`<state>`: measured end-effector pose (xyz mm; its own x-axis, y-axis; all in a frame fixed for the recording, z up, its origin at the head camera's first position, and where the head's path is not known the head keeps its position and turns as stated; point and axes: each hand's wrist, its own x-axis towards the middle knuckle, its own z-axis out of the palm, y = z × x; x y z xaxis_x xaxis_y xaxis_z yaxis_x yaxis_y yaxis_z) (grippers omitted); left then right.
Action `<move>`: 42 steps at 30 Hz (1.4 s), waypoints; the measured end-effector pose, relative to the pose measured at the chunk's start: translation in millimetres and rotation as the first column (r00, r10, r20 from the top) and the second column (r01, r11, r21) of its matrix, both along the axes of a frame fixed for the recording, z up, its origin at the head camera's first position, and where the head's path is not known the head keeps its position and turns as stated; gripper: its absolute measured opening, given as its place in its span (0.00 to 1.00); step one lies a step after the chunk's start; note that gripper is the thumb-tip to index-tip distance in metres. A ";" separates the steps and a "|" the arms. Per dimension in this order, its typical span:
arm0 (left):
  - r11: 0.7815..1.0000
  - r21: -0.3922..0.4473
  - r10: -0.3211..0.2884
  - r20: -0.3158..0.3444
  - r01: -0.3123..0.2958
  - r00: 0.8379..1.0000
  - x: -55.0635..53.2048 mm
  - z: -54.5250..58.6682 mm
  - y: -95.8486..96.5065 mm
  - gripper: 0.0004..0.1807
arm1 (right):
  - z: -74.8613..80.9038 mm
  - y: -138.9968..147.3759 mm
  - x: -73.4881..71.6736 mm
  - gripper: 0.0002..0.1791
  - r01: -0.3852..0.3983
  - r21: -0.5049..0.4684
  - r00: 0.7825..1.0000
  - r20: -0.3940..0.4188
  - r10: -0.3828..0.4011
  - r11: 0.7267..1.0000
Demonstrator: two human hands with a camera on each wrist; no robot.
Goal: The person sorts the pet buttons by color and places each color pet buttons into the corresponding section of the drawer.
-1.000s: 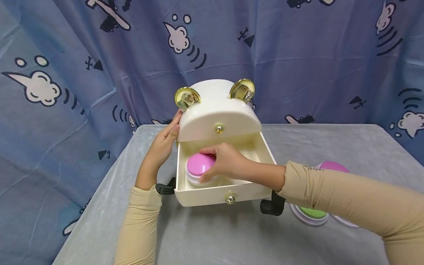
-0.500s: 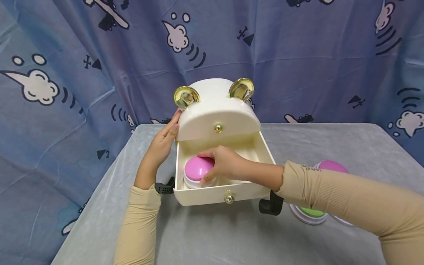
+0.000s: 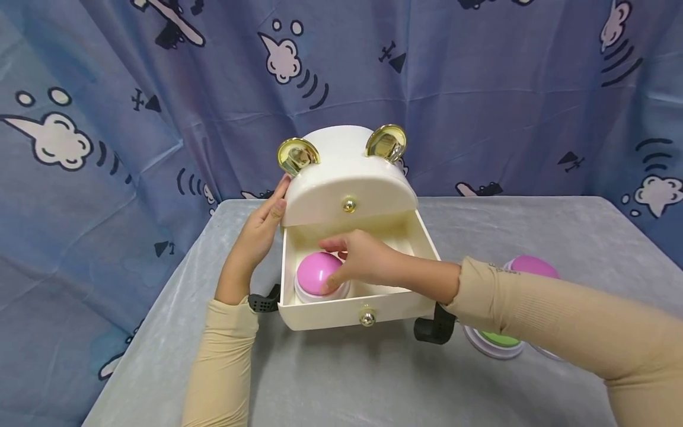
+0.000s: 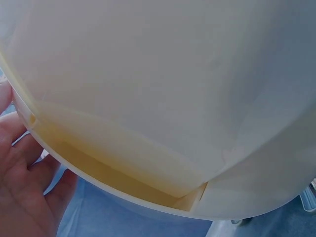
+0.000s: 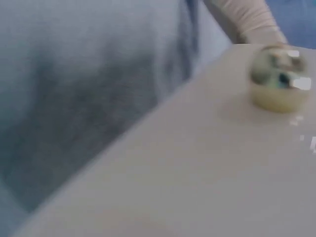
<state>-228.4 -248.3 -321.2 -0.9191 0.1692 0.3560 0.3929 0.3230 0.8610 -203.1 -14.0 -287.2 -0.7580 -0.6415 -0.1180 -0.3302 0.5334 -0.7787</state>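
A white drawer box (image 3: 347,172) with gold ears and round gold knobs stands on the table. Its lower drawer (image 3: 320,315) is pulled out. Inside, at the front left corner, sits a white cream jar with a pink lid (image 3: 315,273). My right hand (image 3: 368,258) reaches in over the jar, thumb by the lid's right side and index finger raised above it. My left hand (image 3: 255,237) rests along the box's left side, fingers extended. The left wrist view has that hand (image 4: 24,173) at the box's edge. A gold knob (image 5: 276,79) appears blurred in the right wrist view.
Right of the box, partly behind my right sleeve (image 3: 533,302), are another pink-lidded jar (image 3: 533,265) and a green-topped one (image 3: 497,339). A grey cloth covers the table (image 3: 331,379). Behind it hangs a blue patterned curtain (image 3: 341,65).
The jar has shifted slightly toward the drawer's front left corner. My right index finger has lifted off the lid, and the grip has loosened. My left hand keeps its place on the box.
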 end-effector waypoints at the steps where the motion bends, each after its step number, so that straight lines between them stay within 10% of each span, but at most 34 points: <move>1: 1.000 0.003 -0.002 0.002 0.002 1.000 -0.2 -0.5 0.2 0.28 | 2.7 2.5 0.2 0.42 0.003 -0.021 1.000 0.015 -0.003 1.000; 9: 1.000 0.010 -0.011 -0.010 0.011 1.000 -0.2 -1.1 0.1 0.28 | 26.1 42.2 7.5 0.36 0.059 -0.255 0.998 0.016 -0.056 0.965; 20: 1.000 0.007 -0.009 0.000 0.009 1.000 -1.0 -3.5 -0.7 0.29 | 29.1 125.2 20.2 0.30 0.234 -0.286 0.972 0.050 -0.229 0.929; 33: 1.000 -0.002 -0.010 0.004 0.010 1.000 -0.9 -2.2 -1.4 0.30 | -3.8 210.2 8.7 0.35 0.472 -0.043 0.881 -0.010 -0.473 0.880; 42: 1.000 0.012 -0.013 -0.009 0.013 1.000 -1.8 -3.8 -1.4 0.29 | -32.5 256.6 -5.4 0.38 0.593 -0.140 0.801 -0.003 -0.599 0.793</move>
